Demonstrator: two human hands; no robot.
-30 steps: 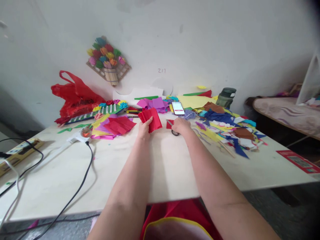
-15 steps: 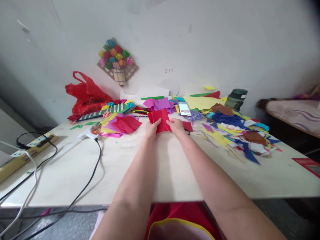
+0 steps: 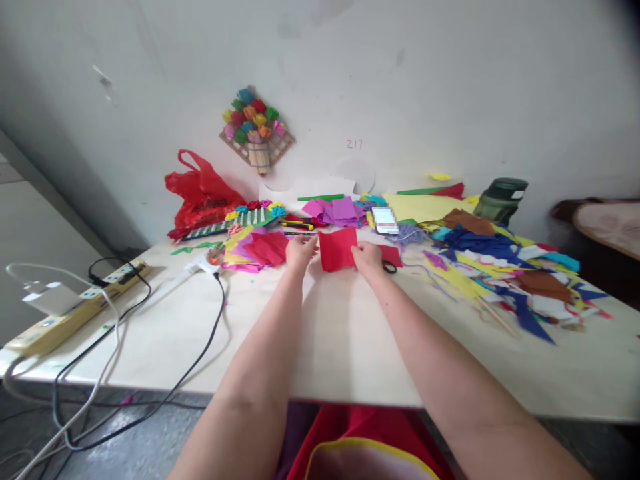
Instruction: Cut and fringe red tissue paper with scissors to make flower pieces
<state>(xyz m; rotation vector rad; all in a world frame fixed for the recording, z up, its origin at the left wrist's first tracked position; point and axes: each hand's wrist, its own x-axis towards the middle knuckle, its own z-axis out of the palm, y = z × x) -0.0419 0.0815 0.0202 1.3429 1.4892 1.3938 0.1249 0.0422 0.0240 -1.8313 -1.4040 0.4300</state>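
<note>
My right hand pinches the right edge of a red crepe paper piece, held up just above the table. My left hand is a little to the left of that piece, fingers stretched out and apart, with a gap between them and the paper. Beside it lies a stack of coloured paper sheets, red on top with purple, pink and yellow below. Past my right hand, another red paper piece lies flat, and a black scissor handle shows under its edge.
Paper scraps pile up on the right, near a green bottle. A phone and a yellow utility knife lie at the back. Left are a red plastic bag, a glue gun, a power strip and trailing cables.
My left hand has let go of the red crepe paper and moved left of it. My right hand still holds the paper. The view has turned slightly left.
</note>
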